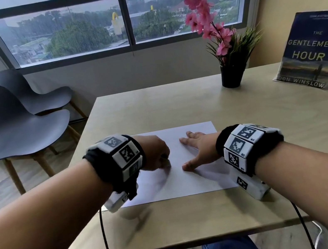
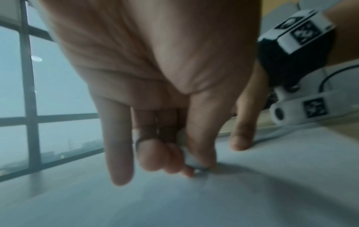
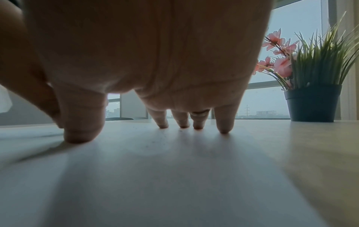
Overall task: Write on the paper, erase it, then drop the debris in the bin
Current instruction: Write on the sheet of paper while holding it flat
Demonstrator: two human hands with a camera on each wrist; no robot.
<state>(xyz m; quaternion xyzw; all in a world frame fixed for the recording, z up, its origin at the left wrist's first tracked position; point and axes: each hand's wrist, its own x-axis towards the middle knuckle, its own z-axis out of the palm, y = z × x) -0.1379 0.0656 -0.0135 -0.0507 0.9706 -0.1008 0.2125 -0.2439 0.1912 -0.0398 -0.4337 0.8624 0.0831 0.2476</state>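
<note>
Our left hand (image 1: 155, 153) pinches a small white eraser (image 2: 189, 159) between thumb and curled fingers, its tip down on the paper (image 1: 181, 180). Our right hand (image 1: 199, 150) lies spread, fingertips (image 3: 223, 130) pressing the same sheet, which lies flat on the table (image 1: 155, 104) before us.

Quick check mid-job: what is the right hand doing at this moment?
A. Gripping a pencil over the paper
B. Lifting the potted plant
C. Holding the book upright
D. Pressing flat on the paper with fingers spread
D. The right hand lies open with its fingertips down on the paper, steadying it, while the left hand pinches a small white eraser against the sheet.
</note>
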